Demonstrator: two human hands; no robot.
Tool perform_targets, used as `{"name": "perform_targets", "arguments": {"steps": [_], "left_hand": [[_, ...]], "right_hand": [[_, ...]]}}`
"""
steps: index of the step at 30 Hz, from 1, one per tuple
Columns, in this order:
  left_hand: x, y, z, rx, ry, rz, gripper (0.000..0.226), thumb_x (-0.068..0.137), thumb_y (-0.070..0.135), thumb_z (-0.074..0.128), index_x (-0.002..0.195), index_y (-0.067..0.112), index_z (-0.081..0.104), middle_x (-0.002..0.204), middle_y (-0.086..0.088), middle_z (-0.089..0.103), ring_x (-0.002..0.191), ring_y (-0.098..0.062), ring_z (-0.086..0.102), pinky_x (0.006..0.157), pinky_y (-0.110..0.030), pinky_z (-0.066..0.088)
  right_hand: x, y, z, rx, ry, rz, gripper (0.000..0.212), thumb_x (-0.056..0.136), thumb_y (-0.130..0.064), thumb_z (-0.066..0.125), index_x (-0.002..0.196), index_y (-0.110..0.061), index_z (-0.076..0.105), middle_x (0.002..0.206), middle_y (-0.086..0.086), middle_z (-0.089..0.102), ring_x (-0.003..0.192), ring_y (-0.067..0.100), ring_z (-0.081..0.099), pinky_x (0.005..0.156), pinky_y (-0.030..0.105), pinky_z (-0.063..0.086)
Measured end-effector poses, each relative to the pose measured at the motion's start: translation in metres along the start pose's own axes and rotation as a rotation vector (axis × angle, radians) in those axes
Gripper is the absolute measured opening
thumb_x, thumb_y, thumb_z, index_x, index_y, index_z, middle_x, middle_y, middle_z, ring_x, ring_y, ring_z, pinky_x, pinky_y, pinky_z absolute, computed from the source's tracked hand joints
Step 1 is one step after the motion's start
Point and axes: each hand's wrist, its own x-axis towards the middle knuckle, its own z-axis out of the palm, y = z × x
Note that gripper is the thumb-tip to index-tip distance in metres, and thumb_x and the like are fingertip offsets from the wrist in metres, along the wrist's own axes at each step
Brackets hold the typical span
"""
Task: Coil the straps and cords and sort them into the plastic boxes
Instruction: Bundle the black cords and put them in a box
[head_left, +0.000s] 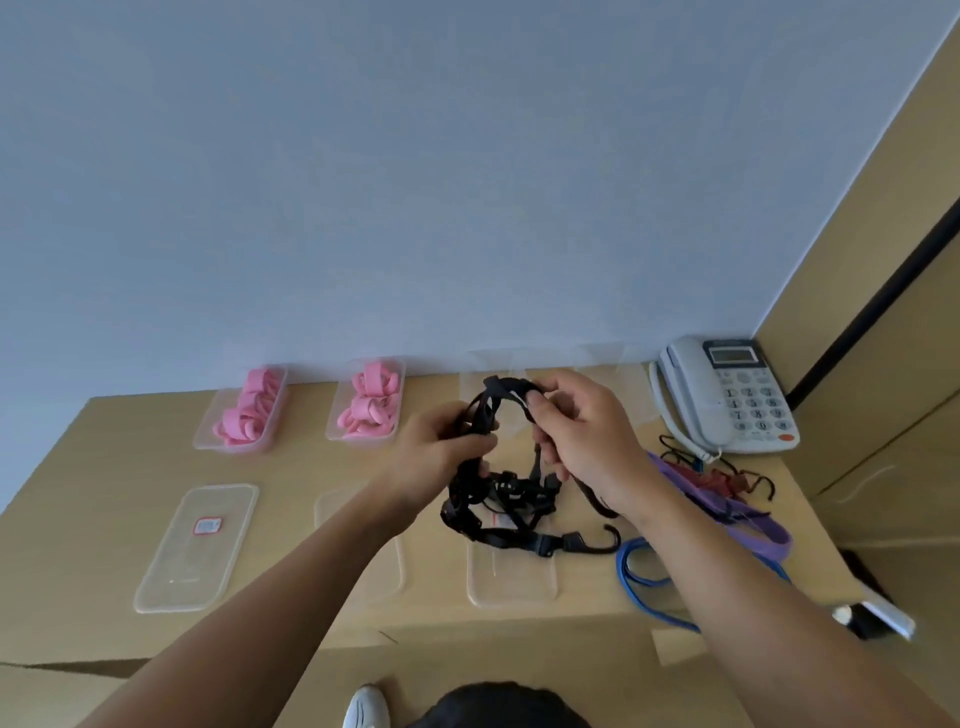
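A tangle of black straps (506, 506) with buckles and hooks hangs over the table's middle. My left hand (441, 447) grips one side of its upper loop and my right hand (582, 431) grips the other side. The lower part of the straps rests on a clear lid (511, 587). Two clear plastic boxes at the back, left box (208, 439) and right box (332, 431), hold coiled pink straps (249, 410). Behind my hands stands another clear box (631, 384); my hands hide most of it. To the right lie a purple strap (748, 519), a blue cord (639, 571) and red and black cords (727, 480).
A clear lid with a red label (195, 545) lies front left, and another clear lid (358, 566) sits under my left forearm. A grey desk phone (732, 395) stands at the back right by the wall corner. The table's front edge (467, 631) runs just below the lids.
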Motion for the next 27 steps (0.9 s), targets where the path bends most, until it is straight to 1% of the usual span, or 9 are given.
{"name": "perform_targets", "arguments": {"steps": [2,4,8,13,17,20,22,24,27], "left_hand": [[-0.003,0.018,-0.002,-0.098,0.048,0.017,0.023,0.080,0.016,0.069,0.099,0.003,0.070,0.063,-0.012,0.052,0.058,-0.026,0.057,0.061,-0.028,0.055],[-0.007,0.038,-0.004,-0.121,0.087,0.050,0.023,0.079,0.019,0.065,0.096,0.006,0.072,0.057,-0.008,0.046,0.050,-0.025,0.050,0.055,-0.031,0.051],[-0.016,0.073,-0.009,-0.288,0.109,0.119,0.018,0.081,0.019,0.060,0.090,0.011,0.074,0.062,0.001,0.035,0.046,-0.014,0.028,0.044,-0.025,0.028],[-0.040,0.112,-0.026,-0.402,0.064,0.218,0.022,0.082,0.020,0.056,0.086,0.013,0.076,0.062,0.003,0.034,0.044,-0.011,0.023,0.040,-0.022,0.024],[-0.068,0.133,-0.045,-0.422,0.082,0.254,0.025,0.080,0.020,0.054,0.090,0.010,0.074,0.062,0.003,0.036,0.043,-0.010,0.023,0.040,-0.021,0.023],[-0.093,0.139,-0.061,-0.372,0.114,0.242,0.028,0.084,0.020,0.052,0.104,0.010,0.069,0.064,0.000,0.043,0.044,-0.013,0.026,0.042,-0.023,0.025],[-0.113,0.139,-0.071,-0.281,0.136,0.220,0.033,0.081,0.020,0.057,0.112,0.015,0.066,0.069,-0.005,0.054,0.044,-0.017,0.037,0.043,-0.024,0.029],[-0.135,0.136,-0.080,-0.203,0.128,0.224,0.043,0.077,0.019,0.062,0.118,0.027,0.065,0.083,-0.013,0.064,0.049,-0.024,0.052,0.043,-0.027,0.036],[-0.167,0.127,-0.092,-0.152,0.093,0.304,0.054,0.079,0.020,0.068,0.127,0.042,0.061,0.113,-0.014,0.064,0.073,-0.032,0.069,0.050,-0.034,0.051]], "right_hand": [[0.004,-0.015,-0.010,0.100,-0.063,0.021,0.012,0.099,-0.023,0.061,0.092,-0.015,0.067,0.065,0.008,0.060,0.053,0.024,0.050,0.043,0.031,0.042],[0.007,-0.031,-0.017,0.191,-0.136,0.027,0.016,0.096,-0.026,0.065,0.090,-0.011,0.068,0.070,0.011,0.061,0.056,0.025,0.050,0.044,0.031,0.041],[0.010,-0.061,-0.023,0.376,-0.252,-0.013,0.028,0.087,-0.027,0.068,0.103,-0.005,0.071,0.079,0.014,0.063,0.066,0.025,0.054,0.048,0.033,0.044],[-0.002,-0.087,-0.023,0.277,-0.383,-0.111,0.024,0.087,-0.017,0.067,0.109,-0.007,0.071,0.086,0.018,0.067,0.078,0.029,0.063,0.065,0.036,0.053],[-0.021,-0.104,-0.009,0.245,-0.427,-0.160,0.031,0.083,-0.004,0.063,0.113,-0.008,0.071,0.095,0.019,0.069,0.087,0.035,0.068,0.080,0.039,0.055],[-0.041,-0.124,0.007,0.217,-0.420,-0.217,0.032,0.085,-0.004,0.062,0.113,-0.013,0.072,0.095,0.021,0.071,0.091,0.039,0.071,0.087,0.043,0.057],[-0.057,-0.141,0.020,0.240,-0.402,-0.265,0.029,0.085,-0.003,0.063,0.111,-0.013,0.073,0.093,0.022,0.073,0.089,0.039,0.072,0.084,0.040,0.058],[-0.074,-0.158,0.036,0.291,-0.401,-0.310,0.026,0.086,-0.002,0.063,0.109,-0.008,0.072,0.092,0.022,0.073,0.085,0.036,0.073,0.078,0.034,0.058],[-0.101,-0.182,0.059,0.407,-0.416,-0.338,0.025,0.085,-0.002,0.066,0.110,-0.005,0.071,0.090,0.020,0.070,0.079,0.031,0.071,0.065,0.035,0.058]]}}
